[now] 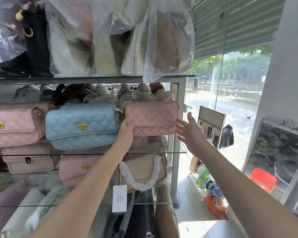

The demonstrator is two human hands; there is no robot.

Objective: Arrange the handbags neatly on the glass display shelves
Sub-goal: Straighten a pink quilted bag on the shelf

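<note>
My left hand point(126, 133) grips the lower left corner of a pink quilted handbag point(151, 117) with a gold D clasp, held upright at the right end of a glass shelf point(175, 152). My right hand point(189, 133) hovers beside the bag's right edge, fingers spread, holding nothing. To the left on the same shelf stand a light blue quilted handbag point(81, 126) and another pink quilted handbag point(14, 124), both facing front.
Bags wrapped in clear plastic point(169, 40) crowd the shelf above. Below sit a beige bag with a paper-wrapped handle point(143, 169), a pink bag point(79, 169) and a white price tag point(119, 198). The metal shelf post point(176, 134) stands at right; glass shopfront beyond.
</note>
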